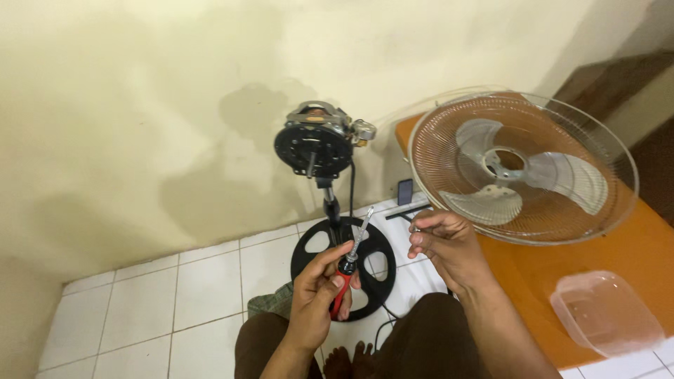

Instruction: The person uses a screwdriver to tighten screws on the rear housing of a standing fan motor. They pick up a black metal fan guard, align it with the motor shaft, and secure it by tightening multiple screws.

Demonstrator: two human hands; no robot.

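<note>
My left hand [319, 291] grips a screwdriver [353, 260] by its red and black handle, the metal shaft pointing up and right. My right hand [446, 247] is just to its right, fingers pinched together near the shaft's tip on something too small to make out. Beyond both hands stands a stripped fan motor [319, 144] on a short pole rising from a round black base [372, 242] on the white tiled floor. A wire fan guard [562, 119] with a translucent three-bladed propeller [505, 172] inside leans on an orange surface at the right.
A clear plastic container [605, 312] lies on the orange surface [653, 253] at lower right. A small dark phone-like object [405, 191] stands by the wall. A black cord [352, 186] hangs from the motor. My knees in brown trousers fill the bottom edge.
</note>
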